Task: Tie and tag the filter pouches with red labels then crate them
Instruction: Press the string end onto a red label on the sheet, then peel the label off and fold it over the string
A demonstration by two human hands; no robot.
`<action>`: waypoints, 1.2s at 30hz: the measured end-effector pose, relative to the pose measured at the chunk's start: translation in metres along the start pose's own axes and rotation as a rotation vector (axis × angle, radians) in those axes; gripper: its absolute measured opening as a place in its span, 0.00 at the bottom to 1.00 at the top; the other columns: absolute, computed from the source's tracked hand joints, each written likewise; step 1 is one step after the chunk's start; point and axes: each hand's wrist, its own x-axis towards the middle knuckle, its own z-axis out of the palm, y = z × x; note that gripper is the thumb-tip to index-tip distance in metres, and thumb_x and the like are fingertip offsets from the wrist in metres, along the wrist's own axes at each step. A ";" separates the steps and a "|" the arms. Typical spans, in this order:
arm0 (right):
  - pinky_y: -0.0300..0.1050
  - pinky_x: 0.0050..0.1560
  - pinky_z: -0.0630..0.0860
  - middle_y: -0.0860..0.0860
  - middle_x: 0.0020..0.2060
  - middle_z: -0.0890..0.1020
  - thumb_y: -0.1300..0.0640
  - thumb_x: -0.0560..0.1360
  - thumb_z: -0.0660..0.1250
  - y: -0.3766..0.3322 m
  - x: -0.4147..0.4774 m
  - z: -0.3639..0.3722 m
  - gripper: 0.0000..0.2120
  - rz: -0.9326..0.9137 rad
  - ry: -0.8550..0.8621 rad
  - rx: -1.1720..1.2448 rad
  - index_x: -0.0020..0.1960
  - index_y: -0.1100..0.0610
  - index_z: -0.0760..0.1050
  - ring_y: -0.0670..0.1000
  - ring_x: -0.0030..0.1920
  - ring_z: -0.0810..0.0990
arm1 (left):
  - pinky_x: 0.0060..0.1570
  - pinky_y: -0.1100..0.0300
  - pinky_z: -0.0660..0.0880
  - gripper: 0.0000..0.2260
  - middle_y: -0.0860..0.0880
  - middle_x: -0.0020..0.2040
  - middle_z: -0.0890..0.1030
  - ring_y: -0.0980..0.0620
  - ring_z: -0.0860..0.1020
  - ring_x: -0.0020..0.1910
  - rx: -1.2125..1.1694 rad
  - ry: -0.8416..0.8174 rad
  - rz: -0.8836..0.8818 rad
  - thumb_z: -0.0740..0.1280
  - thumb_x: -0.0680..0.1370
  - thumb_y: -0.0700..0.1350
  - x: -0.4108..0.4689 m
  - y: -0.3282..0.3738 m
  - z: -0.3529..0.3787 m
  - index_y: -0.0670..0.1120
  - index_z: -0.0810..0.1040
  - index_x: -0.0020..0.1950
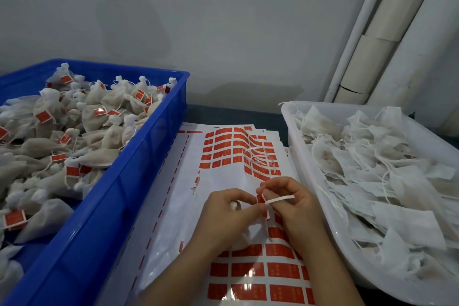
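Blue crate of tagged pouches

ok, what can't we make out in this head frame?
All head view:
- pouch: mostly hidden inside the left hand; knot not visible.
- string: right hand pinches it; fingers cover where the label attaches.
- label sheet print: too small, blurred.
- blue crate: cut by left and bottom edges.
- white tray: cut by right edge.
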 end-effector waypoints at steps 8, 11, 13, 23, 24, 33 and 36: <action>0.48 0.49 0.81 0.44 0.43 0.85 0.60 0.74 0.67 0.000 0.000 0.000 0.05 0.062 -0.017 0.019 0.48 0.53 0.78 0.46 0.46 0.83 | 0.32 0.74 0.66 0.07 0.62 0.37 0.77 0.58 0.76 0.40 0.010 0.045 -0.042 0.70 0.73 0.50 0.000 -0.003 -0.007 0.56 0.78 0.34; 0.51 0.53 0.79 0.42 0.45 0.84 0.59 0.74 0.67 -0.001 0.001 0.001 0.04 0.072 -0.008 0.000 0.48 0.53 0.78 0.45 0.48 0.83 | 0.30 0.74 0.65 0.08 0.61 0.37 0.77 0.58 0.75 0.40 0.039 0.063 -0.079 0.71 0.73 0.49 0.001 -0.005 -0.015 0.54 0.78 0.34; 0.52 0.53 0.79 0.42 0.45 0.84 0.58 0.74 0.67 -0.001 0.001 0.002 0.04 0.094 -0.001 -0.004 0.49 0.53 0.78 0.45 0.48 0.82 | 0.28 0.74 0.66 0.08 0.59 0.38 0.77 0.57 0.75 0.40 0.050 0.072 -0.118 0.71 0.73 0.48 0.003 -0.007 -0.024 0.53 0.78 0.34; 0.27 0.47 0.69 0.28 0.47 0.74 0.39 0.67 0.60 -0.024 -0.006 0.018 0.12 -0.185 0.145 -0.239 0.46 0.43 0.75 0.33 0.48 0.75 | 0.32 0.63 0.74 0.13 0.56 0.36 0.81 0.53 0.77 0.36 -0.345 -0.007 -0.133 0.64 0.77 0.43 -0.003 -0.001 -0.055 0.51 0.84 0.36; 0.27 0.47 0.71 0.29 0.48 0.76 0.38 0.65 0.60 -0.028 -0.007 0.023 0.15 -0.180 0.103 -0.167 0.47 0.43 0.76 0.34 0.50 0.76 | 0.32 0.61 0.74 0.15 0.54 0.39 0.81 0.52 0.77 0.38 -0.353 -0.022 -0.123 0.62 0.78 0.41 -0.004 0.000 -0.055 0.51 0.84 0.36; 0.23 0.32 0.71 0.31 0.35 0.81 0.54 0.70 0.70 -0.022 -0.004 0.042 0.05 -0.071 -0.072 -0.108 0.39 0.44 0.77 0.34 0.42 0.79 | 0.38 0.58 0.75 0.14 0.46 0.46 0.77 0.47 0.75 0.45 -0.240 -0.051 -0.083 0.57 0.78 0.34 -0.005 0.004 -0.054 0.47 0.80 0.44; 0.27 0.32 0.73 0.33 0.35 0.82 0.49 0.67 0.69 -0.023 -0.004 0.041 0.02 -0.038 0.059 0.004 0.38 0.46 0.78 0.35 0.41 0.80 | 0.42 0.59 0.78 0.14 0.48 0.52 0.76 0.48 0.76 0.48 -0.252 -0.044 -0.090 0.57 0.79 0.36 -0.006 0.004 -0.054 0.50 0.80 0.50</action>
